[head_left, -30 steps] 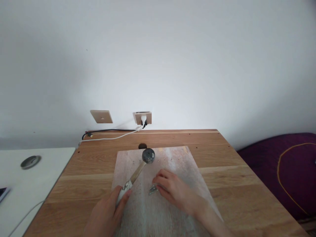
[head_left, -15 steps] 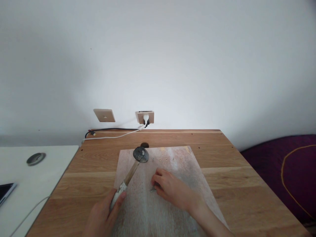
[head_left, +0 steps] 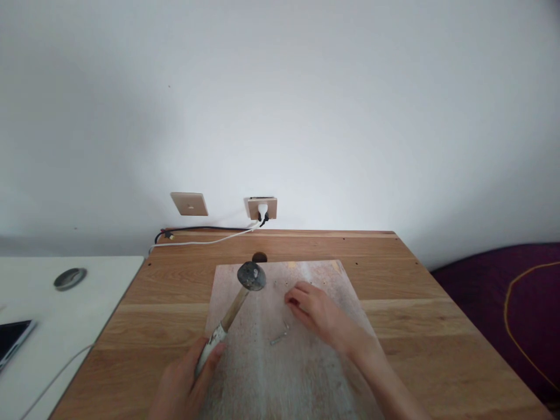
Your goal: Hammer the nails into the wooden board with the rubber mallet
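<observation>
While the left hand (head_left: 188,374) grips a mallet (head_left: 234,308), right hand (head_left: 315,312) curled over the board (head_left: 273,379), any hold unclear.

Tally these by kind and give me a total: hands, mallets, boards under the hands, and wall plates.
Hands: 2 (left hand, right hand)
Mallets: 1 (dark-headed mallet)
Boards: 1 (pale, worn board)
Wall plates: 2 (socket plate, other plate)
Total: 6
</observation>
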Demonstrator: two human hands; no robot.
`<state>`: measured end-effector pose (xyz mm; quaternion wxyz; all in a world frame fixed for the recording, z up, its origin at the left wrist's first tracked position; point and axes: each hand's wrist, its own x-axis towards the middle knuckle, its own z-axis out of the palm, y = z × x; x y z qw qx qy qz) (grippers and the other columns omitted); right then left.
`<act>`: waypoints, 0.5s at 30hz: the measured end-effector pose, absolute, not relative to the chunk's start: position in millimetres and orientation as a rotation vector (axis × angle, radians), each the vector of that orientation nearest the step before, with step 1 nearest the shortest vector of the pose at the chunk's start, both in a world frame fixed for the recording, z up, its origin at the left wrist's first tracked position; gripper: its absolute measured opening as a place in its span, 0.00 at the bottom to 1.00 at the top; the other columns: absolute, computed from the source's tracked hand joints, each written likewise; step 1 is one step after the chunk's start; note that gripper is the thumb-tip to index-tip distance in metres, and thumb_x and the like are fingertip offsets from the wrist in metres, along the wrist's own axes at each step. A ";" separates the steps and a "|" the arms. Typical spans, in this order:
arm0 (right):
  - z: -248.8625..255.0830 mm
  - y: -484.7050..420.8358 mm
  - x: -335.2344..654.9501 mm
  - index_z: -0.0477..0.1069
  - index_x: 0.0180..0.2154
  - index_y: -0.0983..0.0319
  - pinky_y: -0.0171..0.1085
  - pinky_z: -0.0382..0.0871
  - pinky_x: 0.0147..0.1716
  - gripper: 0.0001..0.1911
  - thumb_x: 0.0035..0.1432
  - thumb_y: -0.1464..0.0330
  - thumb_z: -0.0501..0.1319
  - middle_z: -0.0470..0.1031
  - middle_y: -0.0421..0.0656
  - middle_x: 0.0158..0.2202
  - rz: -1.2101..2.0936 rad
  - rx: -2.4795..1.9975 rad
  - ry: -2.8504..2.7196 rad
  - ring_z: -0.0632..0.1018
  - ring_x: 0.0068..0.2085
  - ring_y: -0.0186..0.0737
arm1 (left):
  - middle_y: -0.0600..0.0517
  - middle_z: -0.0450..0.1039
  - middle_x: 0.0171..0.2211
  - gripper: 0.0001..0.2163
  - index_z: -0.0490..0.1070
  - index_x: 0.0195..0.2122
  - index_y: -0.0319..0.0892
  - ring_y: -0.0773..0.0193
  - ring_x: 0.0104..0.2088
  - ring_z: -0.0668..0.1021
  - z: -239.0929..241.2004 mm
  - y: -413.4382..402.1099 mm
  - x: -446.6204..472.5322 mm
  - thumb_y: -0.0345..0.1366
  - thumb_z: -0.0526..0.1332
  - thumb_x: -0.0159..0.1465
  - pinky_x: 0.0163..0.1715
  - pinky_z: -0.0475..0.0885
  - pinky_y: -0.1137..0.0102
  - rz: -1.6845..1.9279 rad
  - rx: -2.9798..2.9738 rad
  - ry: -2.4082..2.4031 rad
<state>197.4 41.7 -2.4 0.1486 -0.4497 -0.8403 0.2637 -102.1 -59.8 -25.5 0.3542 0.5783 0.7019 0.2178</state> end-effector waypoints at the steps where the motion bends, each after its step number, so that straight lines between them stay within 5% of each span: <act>1: -5.3 47.7 202.8 0.75 0.43 0.60 0.38 0.71 0.45 0.11 0.69 0.75 0.55 0.77 0.44 0.42 0.719 -1.357 -2.382 0.78 0.43 0.39 | 0.49 0.86 0.40 0.21 0.79 0.43 0.49 0.49 0.46 0.86 -25.0 -60.0 -102.4 0.55 0.51 0.67 0.44 0.80 0.67 0.559 1.485 1.824; 15: -21.2 75.5 214.3 0.74 0.43 0.61 0.36 0.73 0.44 0.09 0.66 0.77 0.58 0.79 0.43 0.39 0.564 -1.435 -2.339 0.79 0.40 0.38 | 0.48 0.86 0.39 0.22 0.79 0.42 0.48 0.48 0.44 0.86 -26.1 -61.8 -102.3 0.54 0.50 0.68 0.43 0.79 0.65 0.498 1.483 1.834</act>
